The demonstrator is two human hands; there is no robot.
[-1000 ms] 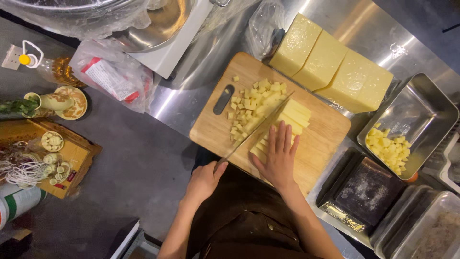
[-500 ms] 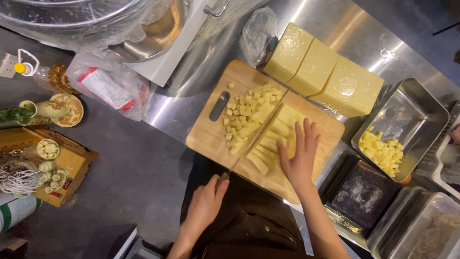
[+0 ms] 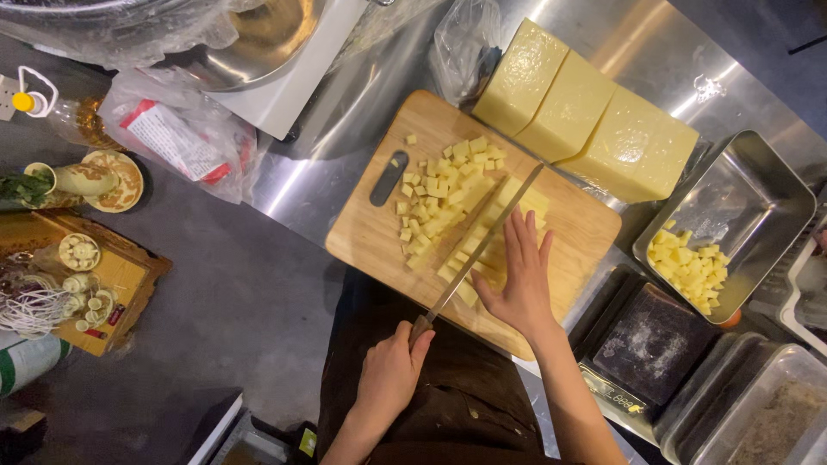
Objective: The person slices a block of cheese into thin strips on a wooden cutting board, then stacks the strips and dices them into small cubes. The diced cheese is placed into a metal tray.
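Resting flatter now, knife [image 3: 479,250] lower.

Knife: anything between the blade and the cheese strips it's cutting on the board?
Nothing visible. The knife lies directly across the cheese strips; the left hand holds its handle and the right hand presses the strips beside the blade. Cut cubes sit on the far side, apart.

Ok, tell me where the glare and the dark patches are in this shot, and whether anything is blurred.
Head view: bright streaks of glare on the steel counter and beside the cheese blocks; the floor at lower left is dim; the cutting board, knife and both hands, left and right, look sharp; straight edges bow slightly towards the frame's edges.
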